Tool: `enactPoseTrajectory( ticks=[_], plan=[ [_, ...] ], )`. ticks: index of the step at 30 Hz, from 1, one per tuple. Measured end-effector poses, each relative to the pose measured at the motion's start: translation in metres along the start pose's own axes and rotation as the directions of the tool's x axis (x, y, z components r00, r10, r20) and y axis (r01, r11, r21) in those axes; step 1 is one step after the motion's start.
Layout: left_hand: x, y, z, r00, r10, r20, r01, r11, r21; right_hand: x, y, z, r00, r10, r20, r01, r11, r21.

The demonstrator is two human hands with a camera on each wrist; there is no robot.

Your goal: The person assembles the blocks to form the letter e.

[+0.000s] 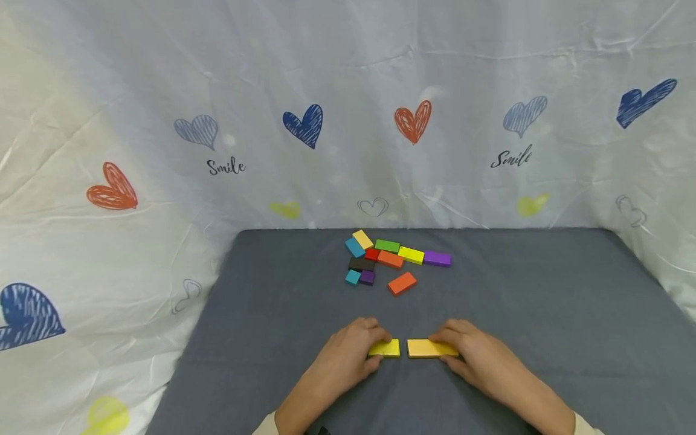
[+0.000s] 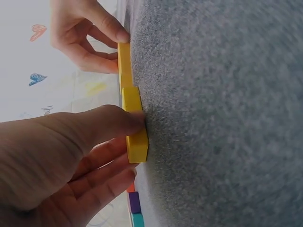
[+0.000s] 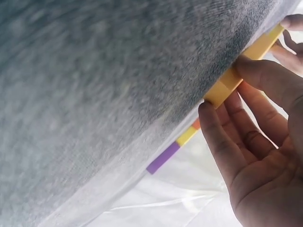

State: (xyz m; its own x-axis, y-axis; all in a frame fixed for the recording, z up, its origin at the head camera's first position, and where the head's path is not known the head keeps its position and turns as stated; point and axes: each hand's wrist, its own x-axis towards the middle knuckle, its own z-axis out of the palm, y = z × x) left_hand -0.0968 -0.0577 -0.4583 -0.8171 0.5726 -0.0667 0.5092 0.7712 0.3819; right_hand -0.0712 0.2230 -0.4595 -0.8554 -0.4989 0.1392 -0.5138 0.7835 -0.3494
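A yellow block (image 1: 387, 348) lies flat on the grey cloth, pinched between the thumb and fingers of my left hand (image 1: 348, 353). Just right of it, across a small gap, is a lighter yellow-orange block (image 1: 426, 348) of similar shape. My right hand (image 1: 478, 359) pinches that one near its right end, the thumb on the near side. In the left wrist view the thumb presses the near face of the yellow block (image 2: 136, 142). The right wrist view shows the yellow-orange block (image 3: 222, 90) between thumb and fingers, its ends roughly in line with the other block.
Beyond the hands lies a loose cluster of coloured blocks, among them a purple block (image 1: 437, 259), a green block (image 1: 387, 246) and a black block (image 1: 361, 264). An orange block (image 1: 402, 283) lies apart, nearer the hands. A white curtain (image 1: 348, 175) with printed hearts stands behind the table (image 1: 261, 314).
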Motion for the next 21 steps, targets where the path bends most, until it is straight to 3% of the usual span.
enactPoseTrajectory(
  ticks=[9, 21],
  plan=[
    [0.0014, 0.0002, -0.0039, 0.999, -0.021, 0.037, 0.023, 0.999, -0.040, 0.0077, -0.0040, 0.0020, 1.000, 0.005, 0.027, -0.006, 1.000, 0.008],
    [0.0016, -0.0002, -0.0024, 1.000, -0.019, 0.023, 0.020, 0.999, -0.045, 0.0099, -0.0058, 0.0041, 1.000, -0.012, 0.018, 0.011, 1.000, 0.005]
  ],
)
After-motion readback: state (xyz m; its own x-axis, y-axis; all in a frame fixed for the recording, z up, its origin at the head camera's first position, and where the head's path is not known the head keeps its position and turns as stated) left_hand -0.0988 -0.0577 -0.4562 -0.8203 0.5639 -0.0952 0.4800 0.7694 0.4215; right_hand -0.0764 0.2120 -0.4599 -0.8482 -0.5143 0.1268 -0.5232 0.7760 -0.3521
